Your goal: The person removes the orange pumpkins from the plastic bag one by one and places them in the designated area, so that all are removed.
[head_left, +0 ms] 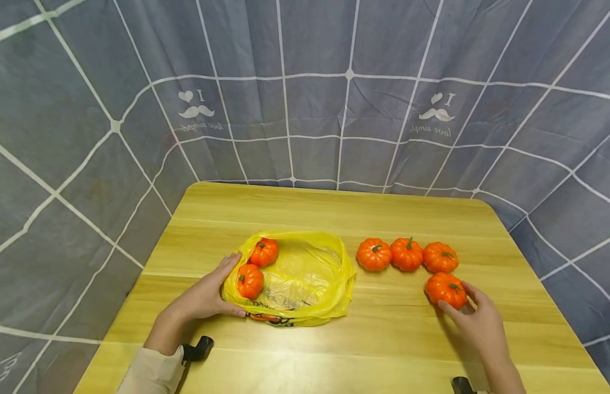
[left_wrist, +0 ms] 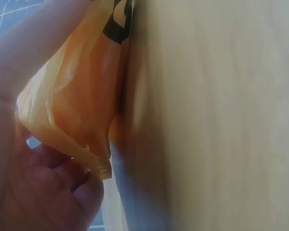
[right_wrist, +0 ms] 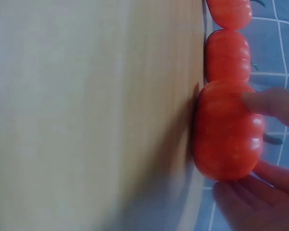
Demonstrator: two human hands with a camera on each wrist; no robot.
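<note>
A yellow plastic bag (head_left: pixel 305 279) lies on the table with its mouth spread wide. Two small orange pumpkins (head_left: pixel 249 281) sit inside at its left, and orange shows through the front wall. My left hand (head_left: pixel 208 290) holds the bag's left side, thumb in front and fingers toward the back; the left wrist view has the bag (left_wrist: pixel 82 91) between thumb and curled fingers. On the right, my right hand (head_left: pixel 479 323) grips a small pumpkin (head_left: pixel 445 290) between thumb and fingers. In the right wrist view this pumpkin (right_wrist: pixel 229 132) appears at or close to the tabletop.
Behind the gripped pumpkin, three more pumpkins (head_left: pixel 407 254) stand in a row right of the bag. The wooden table (head_left: pixel 295 355) is enclosed at the back and sides by grey curtains (head_left: pixel 315 109) with white grid lines.
</note>
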